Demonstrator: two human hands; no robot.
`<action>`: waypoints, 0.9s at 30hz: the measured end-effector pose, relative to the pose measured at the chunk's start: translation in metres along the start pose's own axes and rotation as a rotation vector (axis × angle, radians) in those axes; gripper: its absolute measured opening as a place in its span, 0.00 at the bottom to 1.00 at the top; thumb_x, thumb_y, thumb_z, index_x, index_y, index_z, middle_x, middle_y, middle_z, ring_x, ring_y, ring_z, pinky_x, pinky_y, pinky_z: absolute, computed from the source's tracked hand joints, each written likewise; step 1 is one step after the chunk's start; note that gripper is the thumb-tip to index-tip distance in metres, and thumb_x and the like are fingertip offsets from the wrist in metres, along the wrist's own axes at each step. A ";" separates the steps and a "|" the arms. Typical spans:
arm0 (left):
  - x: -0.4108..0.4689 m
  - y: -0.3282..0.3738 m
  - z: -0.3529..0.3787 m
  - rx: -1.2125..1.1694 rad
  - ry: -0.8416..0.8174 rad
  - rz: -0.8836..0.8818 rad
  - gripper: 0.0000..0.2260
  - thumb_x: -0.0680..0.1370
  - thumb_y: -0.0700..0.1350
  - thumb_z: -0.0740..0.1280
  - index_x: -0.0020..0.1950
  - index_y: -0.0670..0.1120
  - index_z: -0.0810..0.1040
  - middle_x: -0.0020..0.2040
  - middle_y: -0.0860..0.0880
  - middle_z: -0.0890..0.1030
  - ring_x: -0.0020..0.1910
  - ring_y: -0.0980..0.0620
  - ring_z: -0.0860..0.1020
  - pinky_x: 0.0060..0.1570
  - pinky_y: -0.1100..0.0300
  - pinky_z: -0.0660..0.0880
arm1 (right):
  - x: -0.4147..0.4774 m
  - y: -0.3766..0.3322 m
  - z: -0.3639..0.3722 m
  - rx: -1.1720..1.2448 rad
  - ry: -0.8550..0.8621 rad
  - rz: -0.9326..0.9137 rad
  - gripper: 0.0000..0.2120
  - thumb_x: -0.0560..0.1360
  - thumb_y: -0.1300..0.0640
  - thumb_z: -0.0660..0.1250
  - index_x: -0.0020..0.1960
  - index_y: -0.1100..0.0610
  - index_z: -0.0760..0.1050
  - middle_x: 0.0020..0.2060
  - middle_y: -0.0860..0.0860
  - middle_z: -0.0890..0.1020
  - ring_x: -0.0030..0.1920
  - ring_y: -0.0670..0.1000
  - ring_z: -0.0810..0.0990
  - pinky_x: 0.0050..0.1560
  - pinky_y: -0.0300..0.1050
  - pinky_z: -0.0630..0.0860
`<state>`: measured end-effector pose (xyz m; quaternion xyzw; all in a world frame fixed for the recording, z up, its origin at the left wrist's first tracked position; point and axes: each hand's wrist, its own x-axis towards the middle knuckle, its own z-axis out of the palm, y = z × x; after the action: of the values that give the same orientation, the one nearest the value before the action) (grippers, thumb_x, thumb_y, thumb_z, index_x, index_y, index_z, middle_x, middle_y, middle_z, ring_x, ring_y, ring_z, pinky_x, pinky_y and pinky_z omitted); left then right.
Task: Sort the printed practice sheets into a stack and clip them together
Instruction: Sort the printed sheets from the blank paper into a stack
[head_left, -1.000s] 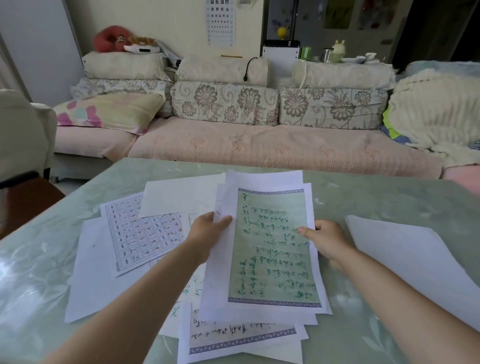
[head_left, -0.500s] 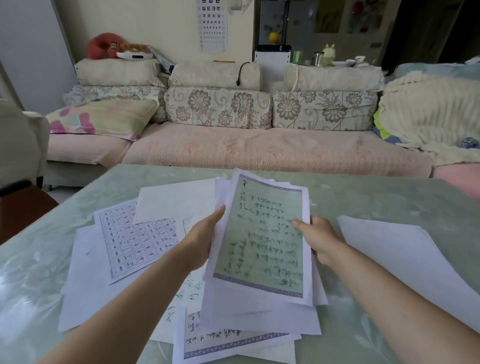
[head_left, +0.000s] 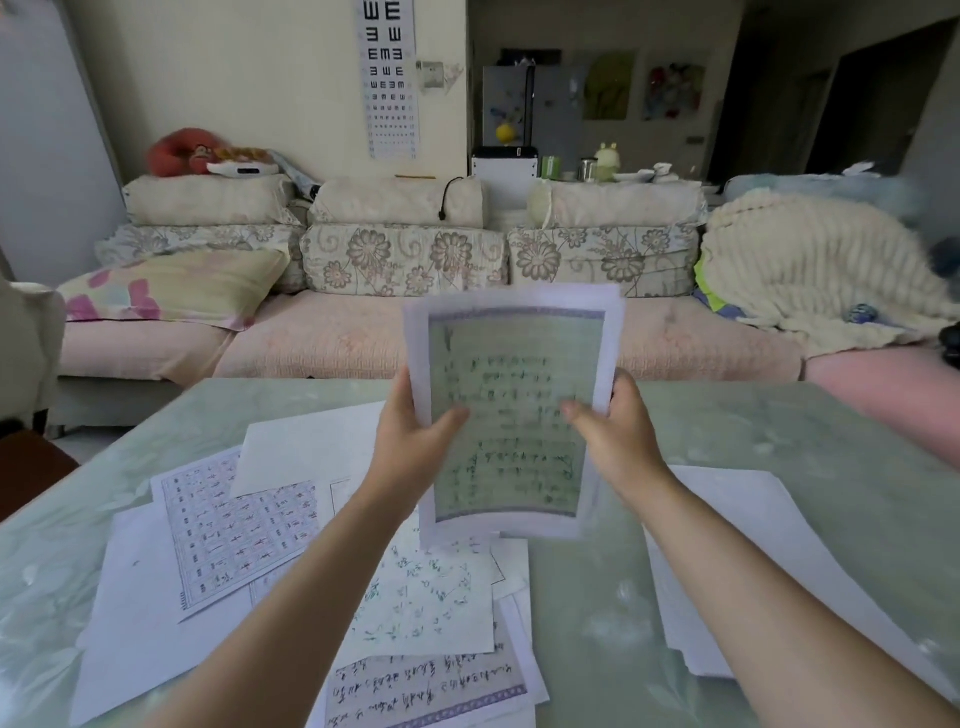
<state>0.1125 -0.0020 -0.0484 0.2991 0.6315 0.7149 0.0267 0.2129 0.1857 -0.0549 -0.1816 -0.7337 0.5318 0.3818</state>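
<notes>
I hold a small bundle of practice sheets (head_left: 511, 395) upright above the table, its green-printed page facing me and blurred by motion. My left hand (head_left: 415, 431) grips its left edge, thumb on the front. My right hand (head_left: 610, 431) grips the right edge the same way. Below lie loose sheets: a grid sheet with red and black characters (head_left: 234, 525), a white handwritten sheet (head_left: 421, 597), a purple-bordered sheet (head_left: 426, 691) near the front edge, and blank sheets (head_left: 737, 561) on the right. No clip is in view.
The pale green glass-topped table (head_left: 831, 457) carries all the papers. Behind it stands a pink sofa (head_left: 311, 338) with floral cushions and a cream blanket (head_left: 810, 270). A chair (head_left: 26, 338) is at the far left.
Both hands have lifted the green sheets off the table pile and raised them upright toward my face. The handwritten sheet that lay beneath them is now uncovered.
</notes>
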 end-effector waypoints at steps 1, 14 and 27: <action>-0.002 0.002 0.004 0.022 0.007 0.041 0.20 0.76 0.38 0.71 0.64 0.54 0.72 0.52 0.56 0.82 0.48 0.60 0.82 0.44 0.63 0.81 | -0.001 -0.001 -0.003 0.016 -0.008 -0.002 0.12 0.77 0.62 0.68 0.58 0.56 0.71 0.49 0.49 0.81 0.49 0.47 0.81 0.46 0.41 0.74; 0.007 -0.025 0.005 0.396 -0.134 -0.115 0.08 0.82 0.44 0.61 0.61 0.49 0.69 0.53 0.52 0.78 0.49 0.53 0.78 0.46 0.54 0.78 | -0.005 0.029 -0.011 -0.243 -0.060 0.223 0.07 0.80 0.63 0.60 0.57 0.57 0.70 0.49 0.53 0.80 0.45 0.51 0.78 0.42 0.44 0.74; 0.002 -0.114 -0.109 1.275 -0.237 -0.474 0.23 0.79 0.54 0.62 0.71 0.47 0.66 0.69 0.45 0.70 0.68 0.43 0.67 0.64 0.46 0.69 | 0.004 0.100 0.030 -0.367 -0.231 0.681 0.15 0.74 0.64 0.63 0.60 0.61 0.74 0.52 0.58 0.81 0.51 0.60 0.80 0.58 0.58 0.78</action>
<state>0.0216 -0.0747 -0.1551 0.1866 0.9697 0.1413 0.0700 0.1741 0.2060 -0.1495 -0.4184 -0.7526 0.5050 0.0602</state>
